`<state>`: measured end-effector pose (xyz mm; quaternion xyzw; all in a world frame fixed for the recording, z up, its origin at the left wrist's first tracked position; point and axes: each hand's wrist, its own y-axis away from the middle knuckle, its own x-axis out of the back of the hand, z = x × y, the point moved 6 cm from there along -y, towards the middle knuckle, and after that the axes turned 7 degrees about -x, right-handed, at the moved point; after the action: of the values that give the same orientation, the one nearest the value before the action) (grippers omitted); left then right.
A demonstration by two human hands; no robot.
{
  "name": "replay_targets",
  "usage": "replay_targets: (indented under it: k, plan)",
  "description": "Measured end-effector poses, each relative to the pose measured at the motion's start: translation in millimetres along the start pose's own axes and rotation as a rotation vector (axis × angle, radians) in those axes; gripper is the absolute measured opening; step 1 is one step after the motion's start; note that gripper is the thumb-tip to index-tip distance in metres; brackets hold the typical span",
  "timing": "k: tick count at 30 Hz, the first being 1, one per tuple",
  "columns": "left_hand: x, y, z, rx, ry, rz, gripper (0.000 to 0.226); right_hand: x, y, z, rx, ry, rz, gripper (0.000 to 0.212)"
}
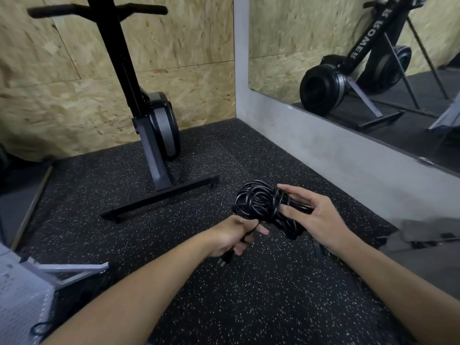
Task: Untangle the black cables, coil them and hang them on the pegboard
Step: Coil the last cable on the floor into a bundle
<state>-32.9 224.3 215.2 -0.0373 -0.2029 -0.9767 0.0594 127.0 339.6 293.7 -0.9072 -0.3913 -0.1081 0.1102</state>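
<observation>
A bundle of black cable [261, 202] hangs in the air above the speckled floor, wound into loose loops. My right hand [316, 215] grips the bundle from its right side, thumb and fingers curled round the loops. My left hand [234, 236] holds the loose end of the cable just below and left of the bundle. The cable's plug [225, 258] sticks out under that fist. A white pegboard [17, 305] stands at the bottom left edge of the view, seen only in part.
An upright black rowing machine [154, 125] stands on its floor bar [161, 199] ahead left, against the chipboard wall. A wall mirror [373, 58] over a grey ledge runs along the right. A grey metal foot [72, 272] of the pegboard stand juts out near my left arm.
</observation>
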Motion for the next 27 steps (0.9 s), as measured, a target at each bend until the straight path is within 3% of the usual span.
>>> replay_targets:
  k: [5,7,10,16,20,22,25,27]
  plan:
    - [-11,10,42,-0.191,-0.756,0.049,0.027,9,-4,18,0.006,0.462,0.21,0.055]
    - [-16,15,55,-0.244,-0.782,0.069,0.02,6,-5,19,0.051,0.523,0.23,0.057]
    - [-28,21,65,-0.184,-0.59,0.088,0.031,1,-7,18,0.056,0.636,0.273,0.06]
    - [-19,23,82,-0.331,-0.969,0.182,0.028,-8,-6,11,0.017,0.755,0.262,0.053]
    - [-11,31,95,-0.468,-1.244,0.269,0.035,-13,-4,13,0.131,0.659,0.081,0.054]
    - [-8,30,92,-0.51,-1.257,0.221,0.031,-16,-3,14,0.125,0.654,-0.022,0.064]
    - [-2,29,86,-0.528,-1.21,0.179,0.03,-21,-2,25,0.039,0.753,-0.153,0.1]
    - [-5,29,84,-0.54,-1.232,0.139,0.031,-25,-3,27,0.037,0.853,-0.144,0.1]
